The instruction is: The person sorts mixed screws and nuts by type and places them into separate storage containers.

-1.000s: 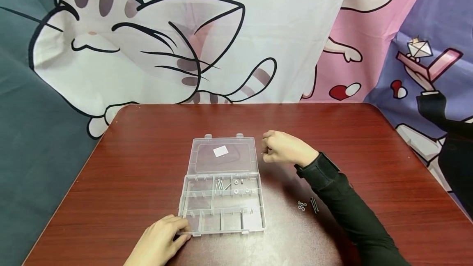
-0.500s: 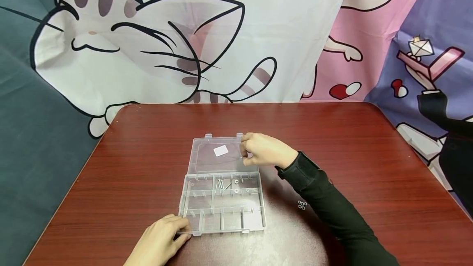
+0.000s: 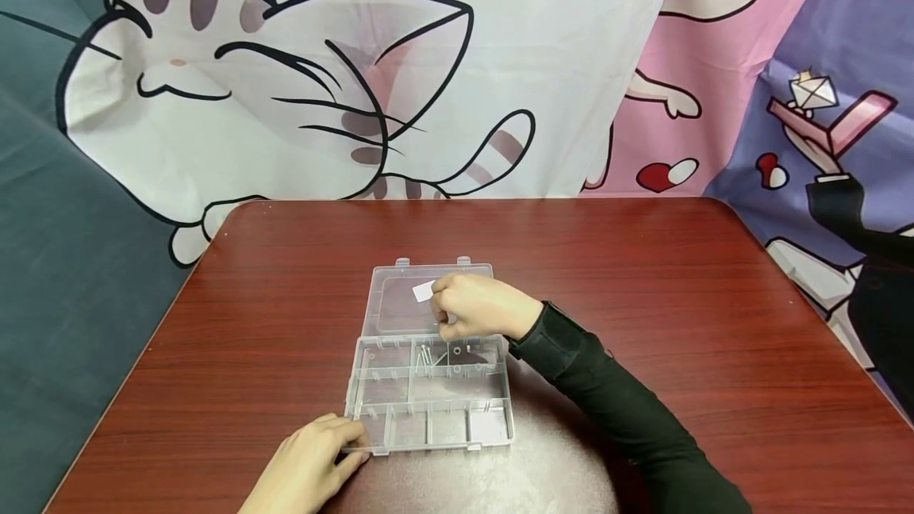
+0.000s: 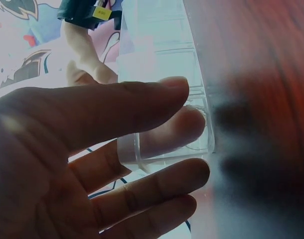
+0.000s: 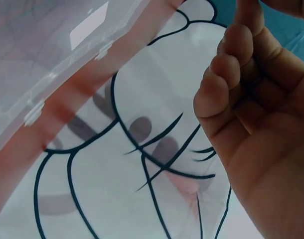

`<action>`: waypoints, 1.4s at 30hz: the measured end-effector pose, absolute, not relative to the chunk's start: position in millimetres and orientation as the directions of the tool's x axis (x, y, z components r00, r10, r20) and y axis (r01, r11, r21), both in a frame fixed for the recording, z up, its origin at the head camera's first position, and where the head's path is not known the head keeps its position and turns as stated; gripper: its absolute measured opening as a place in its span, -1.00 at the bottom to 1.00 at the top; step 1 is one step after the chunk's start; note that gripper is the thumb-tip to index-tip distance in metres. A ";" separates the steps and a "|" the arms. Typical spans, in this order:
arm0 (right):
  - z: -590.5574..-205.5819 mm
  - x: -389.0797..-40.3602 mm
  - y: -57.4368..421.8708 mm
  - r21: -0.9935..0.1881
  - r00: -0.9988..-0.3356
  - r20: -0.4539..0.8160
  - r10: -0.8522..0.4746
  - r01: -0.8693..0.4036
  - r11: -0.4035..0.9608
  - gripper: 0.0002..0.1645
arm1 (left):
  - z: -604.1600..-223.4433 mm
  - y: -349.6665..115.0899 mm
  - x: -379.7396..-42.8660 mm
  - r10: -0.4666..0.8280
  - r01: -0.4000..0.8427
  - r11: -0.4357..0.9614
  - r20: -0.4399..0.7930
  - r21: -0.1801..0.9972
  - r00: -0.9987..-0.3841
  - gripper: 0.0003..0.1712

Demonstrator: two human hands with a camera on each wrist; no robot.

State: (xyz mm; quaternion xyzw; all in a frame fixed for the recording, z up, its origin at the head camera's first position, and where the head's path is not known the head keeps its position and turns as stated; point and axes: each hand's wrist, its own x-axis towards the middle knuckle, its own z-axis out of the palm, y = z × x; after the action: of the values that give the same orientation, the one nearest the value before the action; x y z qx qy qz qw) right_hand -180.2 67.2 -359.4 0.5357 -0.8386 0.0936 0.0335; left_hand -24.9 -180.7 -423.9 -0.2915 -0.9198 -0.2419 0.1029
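A clear plastic compartment box (image 3: 417, 389) lies on the table with its lid (image 3: 393, 304) folded back. Its near left corner is pinched between the thumb and index finger of my left hand (image 3: 310, 458); the left wrist view shows the other fingers spread beside it. Curled and turned down, my right hand (image 3: 481, 306) hovers over the lid's right part, by the rear compartments. Whether something tiny sits between its fingertips is hidden, and in the right wrist view they run out of frame. Several screws (image 3: 426, 356) lie in the rear middle compartment, with small nuts (image 3: 457, 350) to their right.
The dark red table (image 3: 250, 355) runs back to a hanging cloth (image 3: 557, 62) printed with cartoon figures. A white label (image 3: 423, 292) is stuck on the lid. My right sleeve (image 3: 614, 411) crosses over the table's right side.
My right hand has moved left, from beside the lid to above it and slightly nearer the compartments. The sleeve now covers the loose nuts and screws on the table. My left hand stays put.
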 end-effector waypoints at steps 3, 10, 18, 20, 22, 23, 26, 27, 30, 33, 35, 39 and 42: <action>-359.5 -177.8 61.2 -0.123 -0.417 0.145 -0.897 -0.908 0.402 -0.88 | -424.0 -180.6 -25.3 0.488 0.585 0.717 0.326 0.379 -0.810 -0.58; -360.2 -174.8 52.6 -0.127 -0.399 0.122 -0.909 -0.914 0.385 -0.87 | -424.4 -181.0 -26.4 0.495 0.586 0.716 0.317 0.379 -0.809 -0.60; -360.2 -174.0 50.9 -0.148 -0.412 0.112 -0.904 -0.907 0.395 -0.87 | -425.5 -181.3 -26.2 0.496 0.599 0.706 0.339 0.379 -0.799 -0.59; -359.9 -173.9 51.4 -0.145 -0.417 0.108 -0.902 -0.905 0.401 -0.89 | -425.3 -181.3 -26.3 0.498 0.602 0.703 0.341 0.380 -0.797 -0.60; -359.7 -173.8 52.3 -0.145 -0.424 0.104 -0.900 -0.901 0.408 -0.93 | -425.2 -181.5 -26.2 0.494 0.598 0.707 0.340 0.378 -0.800 -0.60; -360.0 -174.1 52.8 -0.146 -0.428 0.100 -0.898 -0.899 0.412 -0.94 | -425.1 -181.5 -26.4 0.495 0.597 0.707 0.338 0.379 -0.800 -0.61; -360.4 -174.6 54.0 -0.146 -0.438 0.093 -0.894 -0.894 0.423 -0.96 | -425.1 -181.7 -26.7 0.494 0.595 0.708 0.335 0.381 -0.802 -0.61; -360.4 -174.7 54.3 -0.144 -0.440 0.092 -0.893 -0.894 0.425 -0.96 | -425.2 -181.8 -26.8 0.494 0.594 0.708 0.334 0.382 -0.803 -0.61; -359.9 -174.8 54.4 -0.143 -0.441 0.090 -0.893 -0.893 0.426 -0.96 | -425.1 -182.0 -26.5 0.496 0.597 0.705 0.335 0.382 -0.801 -0.61; -359.2 -174.6 54.3 -0.149 -0.438 0.087 -0.895 -0.894 0.423 -0.96 | -424.9 -181.9 -26.0 0.492 0.595 0.708 0.338 0.380 -0.802 -0.60; -358.9 -174.5 54.3 -0.155 -0.435 0.089 -0.896 -0.895 0.419 -0.95 | -424.3 -181.6 -25.7 0.489 0.592 0.710 0.337 0.381 -0.805 -0.60; -359.5 -174.7 55.0 -0.156 -0.428 0.094 -0.899 -0.898 0.411 -0.95 | -423.6 -180.9 -25.8 0.491 0.591 0.708 0.331 0.387 -0.806 -0.61; -359.8 -175.5 54.6 -0.158 -0.425 0.090 -0.901 -0.899 0.409 -0.93 | -423.4 -181.2 -25.4 0.488 0.590 0.708 0.335 0.387 -0.806 -0.60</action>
State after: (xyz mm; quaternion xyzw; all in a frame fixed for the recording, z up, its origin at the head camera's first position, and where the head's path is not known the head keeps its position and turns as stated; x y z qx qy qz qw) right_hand -175.5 54.6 -359.8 0.5360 -0.8392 0.0913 -0.0047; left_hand -25.4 -181.2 -423.4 -0.2935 -0.9183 -0.2443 0.1045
